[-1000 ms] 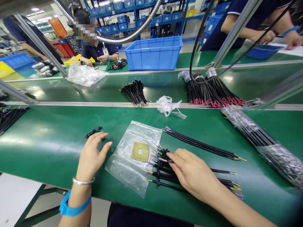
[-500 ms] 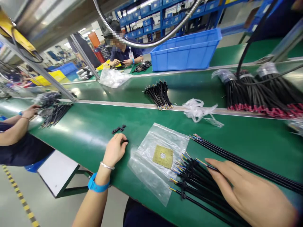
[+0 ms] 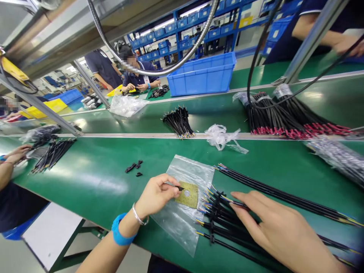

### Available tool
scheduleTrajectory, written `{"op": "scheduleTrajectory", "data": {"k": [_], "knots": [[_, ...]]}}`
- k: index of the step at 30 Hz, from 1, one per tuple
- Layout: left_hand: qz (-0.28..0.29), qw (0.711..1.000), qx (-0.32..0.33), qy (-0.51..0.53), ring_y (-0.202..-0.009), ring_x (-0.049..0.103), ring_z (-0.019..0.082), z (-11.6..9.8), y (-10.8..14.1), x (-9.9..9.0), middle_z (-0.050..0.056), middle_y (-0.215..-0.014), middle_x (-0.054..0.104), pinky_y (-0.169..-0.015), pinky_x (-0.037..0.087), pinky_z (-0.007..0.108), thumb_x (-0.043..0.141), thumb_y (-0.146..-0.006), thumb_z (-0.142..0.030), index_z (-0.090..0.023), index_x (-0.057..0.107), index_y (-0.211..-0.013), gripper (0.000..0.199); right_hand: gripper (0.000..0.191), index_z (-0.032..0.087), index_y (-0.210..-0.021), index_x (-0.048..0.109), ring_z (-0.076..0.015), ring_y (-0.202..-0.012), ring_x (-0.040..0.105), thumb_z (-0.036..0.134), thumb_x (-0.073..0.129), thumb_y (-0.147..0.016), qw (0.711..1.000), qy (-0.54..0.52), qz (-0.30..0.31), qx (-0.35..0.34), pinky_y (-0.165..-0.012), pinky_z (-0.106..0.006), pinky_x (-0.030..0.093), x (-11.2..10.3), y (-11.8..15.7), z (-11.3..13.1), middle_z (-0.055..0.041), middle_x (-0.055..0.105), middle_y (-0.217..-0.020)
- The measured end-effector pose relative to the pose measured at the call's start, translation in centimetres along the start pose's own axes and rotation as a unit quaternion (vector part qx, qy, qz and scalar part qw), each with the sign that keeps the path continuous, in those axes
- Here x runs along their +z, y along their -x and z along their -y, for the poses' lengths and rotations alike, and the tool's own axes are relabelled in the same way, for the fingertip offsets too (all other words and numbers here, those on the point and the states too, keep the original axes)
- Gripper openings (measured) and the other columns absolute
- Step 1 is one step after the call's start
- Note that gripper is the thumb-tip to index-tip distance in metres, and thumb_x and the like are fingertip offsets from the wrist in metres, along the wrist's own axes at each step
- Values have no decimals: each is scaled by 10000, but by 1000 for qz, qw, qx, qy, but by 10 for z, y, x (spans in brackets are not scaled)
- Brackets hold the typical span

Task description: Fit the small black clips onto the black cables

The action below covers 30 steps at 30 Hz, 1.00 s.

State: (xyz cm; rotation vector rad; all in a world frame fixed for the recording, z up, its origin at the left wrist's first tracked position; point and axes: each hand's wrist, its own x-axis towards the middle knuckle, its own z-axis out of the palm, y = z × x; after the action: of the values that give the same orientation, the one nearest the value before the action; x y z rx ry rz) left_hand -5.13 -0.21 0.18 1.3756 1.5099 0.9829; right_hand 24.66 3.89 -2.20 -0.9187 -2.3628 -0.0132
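My left hand (image 3: pixel 157 195), with a blue band and a bracelet at the wrist, pinches a small black part (image 3: pixel 180 188). It is held over the edge of a yellowish square sponge (image 3: pixel 192 196) with a round hole, which lies on a clear plastic bag (image 3: pixel 196 169). Between the fingertips of my right hand (image 3: pixel 280 223) is a black cable (image 3: pixel 239 204) with stripped coloured wires at its end. Beneath it lie several black cables (image 3: pixel 227 239) with black parts fitted near their wire ends. A few loose small black parts (image 3: pixel 134 166) rest left of the bag.
More black cables (image 3: pixel 267 187) lie behind my right hand. Crumpled plastic (image 3: pixel 222 136) and a short cable bundle (image 3: pixel 179 121) sit by the metal rail. Red-ended cables (image 3: pixel 273 117) and a blue bin (image 3: pixel 201 76) are farther back. Co-workers sit across and at left.
My left hand has moved right from the loose black parts to the sponge, carrying one small black part. My right hand keeps hold of the cable. The camera view has shifted slightly.
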Motion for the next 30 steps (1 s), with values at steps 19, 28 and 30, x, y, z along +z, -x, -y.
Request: {"op": "scheduleTrajectory", "data": {"k": [19,28,30], "knots": [[1,967,128,-219,-703,584,169,-18,-5,45,11,-780,634,-676,473,296,523,-865,-141,-189,482,-1059,204,182,164,-1084,555,-119,-623,638,227,411,-993,997,-67,-29,35,-595,-247,474,-10,-3,20,-14,673,-833],[-75,994,2,76,-730,523,128,-26,33,74,-20,-790,551,-713,435,260,571,-885,-249,-209,478,-1000,153,114,190,-1032,559,-109,-615,560,159,468,-971,989,-145,-31,-9,-578,-239,412,-7,-3,32,13,590,-748],[-83,994,12,68,-741,532,128,-24,33,77,-17,-801,557,-720,438,257,565,-895,-245,-211,485,-1008,143,115,187,-1027,566,-105,-604,551,158,470,-972,989,-142,-30,-7,-577,-239,407,-7,-3,31,16,586,-741]]}}
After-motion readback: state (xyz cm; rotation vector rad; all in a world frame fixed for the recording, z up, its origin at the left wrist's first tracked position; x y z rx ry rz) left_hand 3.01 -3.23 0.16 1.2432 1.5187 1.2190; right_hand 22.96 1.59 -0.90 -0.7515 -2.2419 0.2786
